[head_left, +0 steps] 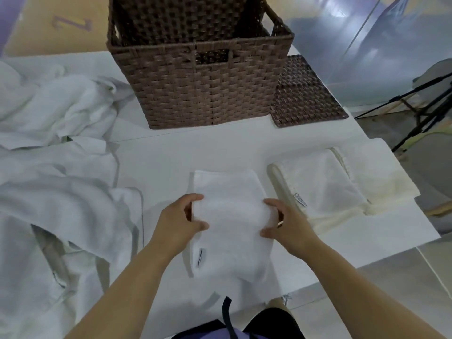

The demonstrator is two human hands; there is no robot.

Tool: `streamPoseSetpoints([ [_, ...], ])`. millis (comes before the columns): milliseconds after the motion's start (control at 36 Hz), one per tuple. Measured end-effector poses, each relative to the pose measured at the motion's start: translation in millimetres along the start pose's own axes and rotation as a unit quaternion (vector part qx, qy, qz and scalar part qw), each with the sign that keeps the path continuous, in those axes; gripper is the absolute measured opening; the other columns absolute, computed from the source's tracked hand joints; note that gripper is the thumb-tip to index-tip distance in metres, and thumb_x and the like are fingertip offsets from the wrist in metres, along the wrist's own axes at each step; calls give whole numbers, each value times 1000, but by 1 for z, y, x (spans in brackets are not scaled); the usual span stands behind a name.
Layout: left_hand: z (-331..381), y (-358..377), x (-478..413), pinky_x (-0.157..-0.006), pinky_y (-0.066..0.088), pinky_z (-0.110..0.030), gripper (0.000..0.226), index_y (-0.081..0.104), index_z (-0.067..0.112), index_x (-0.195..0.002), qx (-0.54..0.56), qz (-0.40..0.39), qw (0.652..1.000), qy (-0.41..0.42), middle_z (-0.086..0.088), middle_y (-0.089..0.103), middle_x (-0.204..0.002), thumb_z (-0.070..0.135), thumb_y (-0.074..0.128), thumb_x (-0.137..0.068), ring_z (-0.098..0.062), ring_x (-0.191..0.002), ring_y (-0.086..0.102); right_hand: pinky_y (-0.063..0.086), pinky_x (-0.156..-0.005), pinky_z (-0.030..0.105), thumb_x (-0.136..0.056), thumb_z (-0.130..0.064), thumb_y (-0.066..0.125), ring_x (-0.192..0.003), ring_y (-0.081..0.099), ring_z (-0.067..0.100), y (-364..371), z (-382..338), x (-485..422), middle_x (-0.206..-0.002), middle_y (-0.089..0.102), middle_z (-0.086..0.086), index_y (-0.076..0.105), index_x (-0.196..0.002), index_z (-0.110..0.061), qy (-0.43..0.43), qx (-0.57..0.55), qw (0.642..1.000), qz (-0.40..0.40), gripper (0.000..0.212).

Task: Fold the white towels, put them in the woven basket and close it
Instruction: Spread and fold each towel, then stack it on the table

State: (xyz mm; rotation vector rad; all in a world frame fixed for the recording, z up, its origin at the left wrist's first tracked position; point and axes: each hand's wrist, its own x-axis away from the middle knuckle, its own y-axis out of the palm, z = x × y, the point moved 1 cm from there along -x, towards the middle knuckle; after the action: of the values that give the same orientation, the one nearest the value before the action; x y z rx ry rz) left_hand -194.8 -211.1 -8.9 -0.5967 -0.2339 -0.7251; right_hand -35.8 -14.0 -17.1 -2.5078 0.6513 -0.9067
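Table (156, 162): a bare strip is left between basket and folded towel.
Loose towels (49, 192): heaped along the left edge.
Woven basket (195, 94): stood open at the far side.
Folded towel (232, 211): laid near the front edge.
Lid (305, 94): laid flat beside the basket.
Left hand (181, 221): curled round the towel's left edge.
Right hand (288, 226): curled round its right edge.

The square brown woven basket (200, 94) is cut off at the top edge; left of it, crumpled white towels (49, 192) run out of view.

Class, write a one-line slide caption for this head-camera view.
Left hand and right hand grip a folded white towel before the open woven basket, its lid lying beside it.
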Motion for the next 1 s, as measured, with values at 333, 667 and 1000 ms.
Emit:
streamPoseSetpoints([
  [333, 36, -28, 17, -75, 41, -11, 18, 63, 30, -89, -64, -13, 989, 134, 11, 64, -96, 28, 74, -75, 5, -89, 55, 39, -66, 17, -72, -15, 78, -73, 52, 1, -46, -37, 19, -79, 59, -17, 58, -83, -23, -109, 14, 994, -24, 25],
  [667, 9, -9, -7, -78, 42, -25, 51, 46, 23, -130, -88, 12, 996, -21, 3, 58, -115, 41, 63, -86, -14, -98, 58, 45, -78, 27, -81, -36, 72, -93, 60, 15, -26, -19, -4, -102, 60, -7, 46, -126, -20, 8, 27, 999, 41, 54],
  [1000, -37, 39, 3, -62, 42, -22, 31, 53, 15, -92, -102, -50, 985, -130, 3, 60, -87, 41, 67, -82, -11, -77, 57, 43, -72, 31, -84, -37, 66, -94, 54, 23, 22, 33, -3, -115, 55, 6, 42, -118, -11, 118, 142, 982, -47, 49],
])
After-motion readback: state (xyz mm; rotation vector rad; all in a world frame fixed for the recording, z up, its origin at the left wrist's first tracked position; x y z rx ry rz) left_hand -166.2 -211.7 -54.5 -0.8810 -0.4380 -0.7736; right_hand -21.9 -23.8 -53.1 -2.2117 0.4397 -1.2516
